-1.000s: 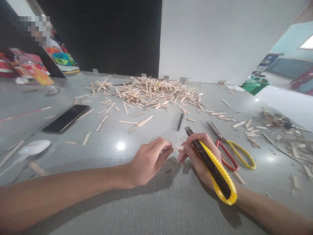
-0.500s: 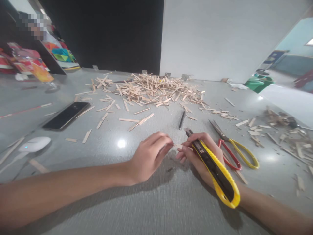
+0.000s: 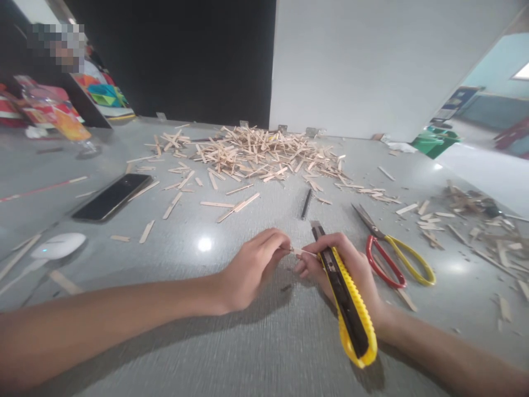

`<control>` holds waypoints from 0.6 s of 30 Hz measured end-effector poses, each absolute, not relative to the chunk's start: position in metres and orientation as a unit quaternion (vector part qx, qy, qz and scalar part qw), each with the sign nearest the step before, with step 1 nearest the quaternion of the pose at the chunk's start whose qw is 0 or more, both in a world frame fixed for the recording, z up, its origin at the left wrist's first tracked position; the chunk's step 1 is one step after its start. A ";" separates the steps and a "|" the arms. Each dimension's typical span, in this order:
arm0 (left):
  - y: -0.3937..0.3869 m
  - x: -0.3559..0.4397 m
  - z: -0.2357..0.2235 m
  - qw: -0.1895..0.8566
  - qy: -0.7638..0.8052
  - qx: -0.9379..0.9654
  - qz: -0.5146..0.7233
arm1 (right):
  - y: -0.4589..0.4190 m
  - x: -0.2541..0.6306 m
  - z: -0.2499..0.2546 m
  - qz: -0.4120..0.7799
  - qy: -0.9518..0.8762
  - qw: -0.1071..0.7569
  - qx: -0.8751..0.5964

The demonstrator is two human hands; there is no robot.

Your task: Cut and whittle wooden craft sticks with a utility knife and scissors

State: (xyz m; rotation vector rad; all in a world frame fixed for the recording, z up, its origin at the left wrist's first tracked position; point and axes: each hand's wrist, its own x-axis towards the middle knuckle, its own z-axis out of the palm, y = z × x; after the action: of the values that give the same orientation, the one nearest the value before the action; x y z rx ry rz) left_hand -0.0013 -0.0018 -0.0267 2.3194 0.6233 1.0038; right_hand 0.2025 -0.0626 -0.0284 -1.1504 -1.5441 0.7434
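Note:
A small piece of flat wooden stick (image 3: 298, 251) spans the gap between my two hands, above the grey table. My left hand (image 3: 256, 270) is closed, its fingertips pinching at the stick's left end; what lies under those fingers is hidden. With thumb and fingertips my right hand (image 3: 347, 264) grips the stick's other end. The same hand also holds a yellow and black utility knife (image 3: 349, 300), its blade end pointing away from me and its handle slanting back across the palm. To the right of that hand lie scissors (image 3: 386, 238) with one red and one yellow handle.
Behind my hands spreads a heap of wooden sticks (image 3: 264, 151), with a dark pencil-like rod (image 3: 306, 204) before it. A phone (image 3: 112, 197), white mouse (image 3: 59, 245) and tipped bottle (image 3: 61, 118) lie left. Wood scraps (image 3: 491, 231) litter the right. A person (image 3: 95, 82) is at far left.
My right hand has turned, swinging the knife's handle end left and toward me. The wooden piece has tilted more edge-on. My left hand has shifted only slightly.

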 end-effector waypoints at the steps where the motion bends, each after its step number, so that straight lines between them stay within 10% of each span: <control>1: -0.002 -0.001 -0.027 0.267 0.238 0.855 0.375 | -0.063 0.202 -0.027 0.305 -0.642 0.514 -0.481; 18: -0.003 -0.001 -0.027 0.177 0.222 0.862 0.419 | -0.059 0.201 -0.035 0.336 -0.565 0.564 -0.500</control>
State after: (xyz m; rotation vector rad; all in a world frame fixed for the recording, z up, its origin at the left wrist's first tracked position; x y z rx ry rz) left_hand -0.0006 -0.0032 -0.0275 2.4404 0.6276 1.1863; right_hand 0.2008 -0.0592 -0.0352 -1.1777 -1.3286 0.7902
